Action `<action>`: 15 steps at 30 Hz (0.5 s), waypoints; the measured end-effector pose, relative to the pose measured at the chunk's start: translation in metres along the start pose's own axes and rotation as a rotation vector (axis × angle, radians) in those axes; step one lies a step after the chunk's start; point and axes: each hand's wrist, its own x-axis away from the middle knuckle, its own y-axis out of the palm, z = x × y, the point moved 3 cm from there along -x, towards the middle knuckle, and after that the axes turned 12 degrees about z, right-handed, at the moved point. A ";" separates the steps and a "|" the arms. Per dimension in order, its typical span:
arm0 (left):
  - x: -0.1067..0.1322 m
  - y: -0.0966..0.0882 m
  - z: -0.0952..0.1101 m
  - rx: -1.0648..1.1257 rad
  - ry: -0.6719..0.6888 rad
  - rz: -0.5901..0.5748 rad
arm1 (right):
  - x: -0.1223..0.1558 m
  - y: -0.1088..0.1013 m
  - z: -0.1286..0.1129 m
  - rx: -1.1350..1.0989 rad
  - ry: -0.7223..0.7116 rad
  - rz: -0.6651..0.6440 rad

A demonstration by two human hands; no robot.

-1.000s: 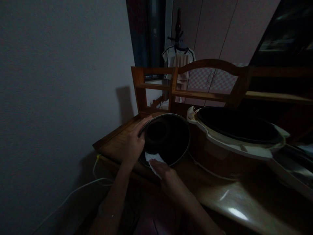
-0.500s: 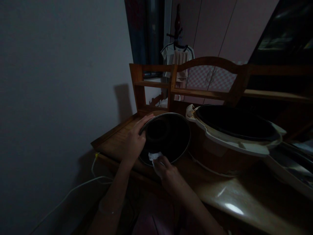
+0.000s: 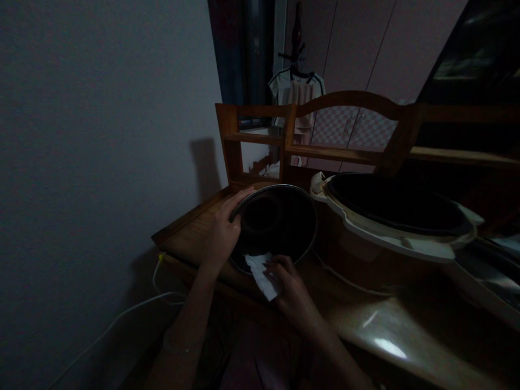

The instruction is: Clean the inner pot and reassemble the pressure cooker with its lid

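A round dark cooker inner pot [image 3: 284, 216] is tilted on the wooden desk, its open mouth turned toward me. My left hand [image 3: 226, 230] grips the pot's left rim, thumb at the near edge and fingers along the outside. At the near rim, my right hand [image 3: 287, 281] pinches a white paper tissue [image 3: 262, 273], which hangs spread over the edge. To the right stands the large cooker body [image 3: 365, 252], with a pale rim around a black opening. The pot's interior is too dark to make out in detail.
A wooden desk [image 3: 382, 319] carries these things, with a shelf frame [image 3: 337, 154] along its back. White cable [image 3: 122, 317] runs down at the left, beside the wall [image 3: 101, 135]. A tray-like object [image 3: 483, 287] lies at the far right.
My right hand has shifted slightly right, and more of the tissue now shows, unfolded over the near rim. My left hand stays on the pot, which has hardly moved.
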 end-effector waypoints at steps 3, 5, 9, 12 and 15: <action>-0.001 -0.002 -0.005 0.007 -0.012 0.019 | 0.000 0.000 -0.002 -0.022 -0.010 0.017; -0.001 -0.003 -0.007 0.008 -0.020 0.017 | -0.001 0.000 -0.003 -0.035 -0.023 -0.009; 0.000 -0.002 -0.005 0.003 -0.002 0.016 | 0.000 0.002 -0.002 -0.012 0.020 -0.099; -0.001 -0.001 -0.003 0.002 0.010 0.013 | 0.002 0.002 -0.001 0.011 0.043 -0.126; -0.002 0.000 -0.002 0.001 0.011 0.002 | 0.003 0.001 -0.001 0.018 0.055 -0.139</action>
